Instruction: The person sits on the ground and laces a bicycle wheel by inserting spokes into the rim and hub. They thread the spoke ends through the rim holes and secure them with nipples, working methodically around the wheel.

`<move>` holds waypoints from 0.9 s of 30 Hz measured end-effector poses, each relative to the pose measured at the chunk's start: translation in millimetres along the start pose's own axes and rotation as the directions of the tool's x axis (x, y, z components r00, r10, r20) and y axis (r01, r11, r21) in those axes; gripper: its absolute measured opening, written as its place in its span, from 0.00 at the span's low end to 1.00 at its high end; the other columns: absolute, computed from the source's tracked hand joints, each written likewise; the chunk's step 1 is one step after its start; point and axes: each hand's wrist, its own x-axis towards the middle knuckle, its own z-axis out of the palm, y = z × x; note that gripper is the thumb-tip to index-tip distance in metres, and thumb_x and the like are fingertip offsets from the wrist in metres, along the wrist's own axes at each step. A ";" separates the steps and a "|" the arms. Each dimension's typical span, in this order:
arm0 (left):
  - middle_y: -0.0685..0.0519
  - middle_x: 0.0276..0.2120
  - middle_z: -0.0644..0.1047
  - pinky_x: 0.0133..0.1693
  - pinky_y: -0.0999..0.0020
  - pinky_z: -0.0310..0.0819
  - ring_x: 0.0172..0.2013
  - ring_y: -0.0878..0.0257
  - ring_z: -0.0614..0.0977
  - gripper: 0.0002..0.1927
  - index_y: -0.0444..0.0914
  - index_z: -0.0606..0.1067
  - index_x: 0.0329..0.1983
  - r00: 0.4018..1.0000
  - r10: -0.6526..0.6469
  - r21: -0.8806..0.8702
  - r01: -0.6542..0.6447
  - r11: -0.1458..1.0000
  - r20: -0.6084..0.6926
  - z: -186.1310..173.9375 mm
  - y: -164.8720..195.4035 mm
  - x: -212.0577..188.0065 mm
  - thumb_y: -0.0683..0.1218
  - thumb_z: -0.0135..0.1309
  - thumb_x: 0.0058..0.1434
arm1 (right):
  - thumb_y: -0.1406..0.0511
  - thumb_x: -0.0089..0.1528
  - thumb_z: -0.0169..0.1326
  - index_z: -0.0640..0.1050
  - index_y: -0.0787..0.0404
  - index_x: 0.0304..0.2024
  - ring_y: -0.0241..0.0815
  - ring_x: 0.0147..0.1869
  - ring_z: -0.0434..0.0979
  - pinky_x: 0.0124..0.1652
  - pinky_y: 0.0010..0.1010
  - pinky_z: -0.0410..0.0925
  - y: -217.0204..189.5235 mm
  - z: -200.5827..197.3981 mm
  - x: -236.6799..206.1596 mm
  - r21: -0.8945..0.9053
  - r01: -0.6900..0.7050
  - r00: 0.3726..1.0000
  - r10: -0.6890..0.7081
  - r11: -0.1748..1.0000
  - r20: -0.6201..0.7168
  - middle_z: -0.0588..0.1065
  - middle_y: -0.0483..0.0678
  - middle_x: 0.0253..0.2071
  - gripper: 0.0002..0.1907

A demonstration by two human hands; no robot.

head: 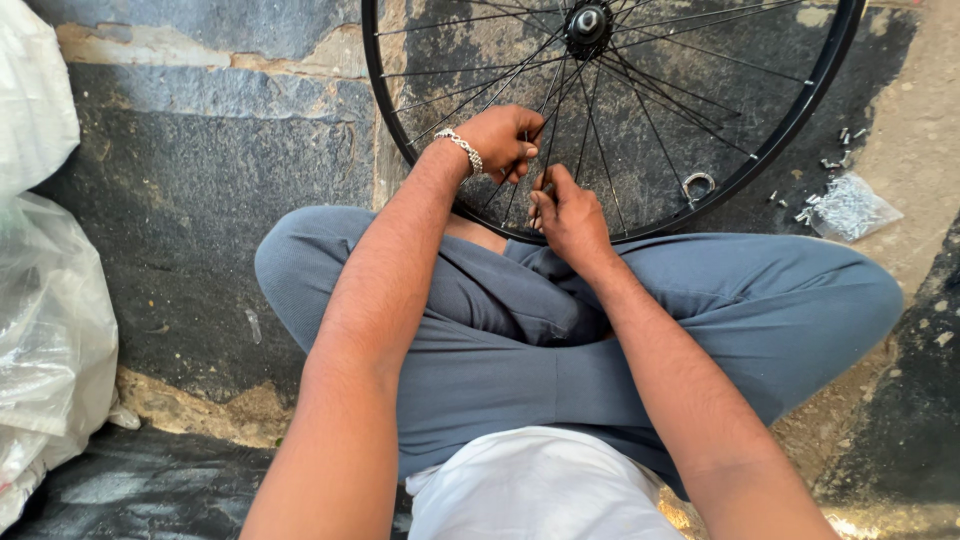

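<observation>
A black bicycle wheel rim (800,110) with thin steel spokes and a hub (588,22) lies across my crossed legs on the floor. Over the rim's near edge, my left hand (500,140), with a silver bracelet on the wrist, pinches a spoke between its fingers. My right hand (568,215) sits just below it at the rim, fingertips closed on a spoke (545,150) or its nipple; the small part itself is hidden by the fingers.
A clear plastic bag of small metal parts (848,207) lies on the floor at the right, with several loose ones around it. A metal ring (698,184) lies inside the wheel. White plastic sacks (45,330) stand at the left.
</observation>
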 end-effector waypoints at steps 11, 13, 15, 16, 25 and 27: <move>0.53 0.23 0.78 0.22 0.67 0.75 0.23 0.66 0.82 0.07 0.36 0.69 0.33 0.999 0.054 -0.062 -0.054 0.997 0.001 2.5 -6.2 4.6 0.41 0.50 0.69 | 0.67 0.68 0.52 0.70 0.61 0.44 0.42 0.29 0.83 0.32 0.34 0.74 14.4 1.0 1.2 0.010 0.084 0.995 -0.083 0.996 -0.051 0.80 0.47 0.27 0.05; 0.53 0.23 0.78 0.22 0.68 0.75 0.23 0.66 0.81 0.07 0.36 0.69 0.33 0.999 0.038 -0.081 -0.038 0.996 0.007 3.9 -5.6 6.1 0.42 0.50 0.69 | 0.67 0.67 0.52 0.71 0.60 0.44 0.42 0.29 0.83 0.32 0.34 0.74 17.0 0.6 1.5 -0.002 0.091 0.994 -0.091 0.996 -0.066 0.80 0.48 0.26 0.05; 0.53 0.24 0.78 0.23 0.68 0.75 0.23 0.66 0.81 0.07 0.37 0.70 0.34 1.000 0.004 -0.124 -0.002 0.992 0.015 4.6 -3.6 6.7 0.42 0.50 0.69 | 0.67 0.67 0.52 0.71 0.60 0.43 0.42 0.28 0.82 0.32 0.34 0.73 17.2 -1.3 2.1 -0.036 0.108 0.991 -0.111 0.993 -0.080 0.80 0.47 0.26 0.04; 0.54 0.24 0.78 0.23 0.68 0.75 0.23 0.66 0.81 0.07 0.37 0.70 0.34 1.000 0.004 -0.118 -0.002 0.993 0.015 5.3 -2.0 7.1 0.42 0.50 0.69 | 0.67 0.67 0.52 0.71 0.60 0.43 0.41 0.28 0.82 0.31 0.34 0.73 16.8 -2.9 1.8 -0.021 0.083 0.994 -0.084 0.996 -0.071 0.79 0.47 0.26 0.04; 0.55 0.24 0.78 0.24 0.70 0.76 0.25 0.68 0.82 0.08 0.37 0.70 0.34 1.000 -0.004 -0.062 0.003 0.998 -0.013 5.4 2.7 -0.2 0.42 0.49 0.70 | 0.65 0.69 0.50 0.71 0.59 0.44 0.35 0.29 0.82 0.32 0.30 0.74 7.0 -5.1 0.2 0.014 -0.039 0.999 0.039 0.999 0.013 0.79 0.44 0.27 0.05; 0.54 0.24 0.78 0.24 0.70 0.76 0.25 0.67 0.81 0.07 0.37 0.70 0.34 1.000 0.007 -0.058 -0.008 0.998 -0.021 5.3 1.4 0.1 0.42 0.49 0.70 | 0.65 0.69 0.50 0.71 0.60 0.44 0.35 0.29 0.82 0.32 0.30 0.74 6.8 -4.9 0.1 0.027 -0.022 1.000 0.022 0.999 0.014 0.79 0.44 0.28 0.05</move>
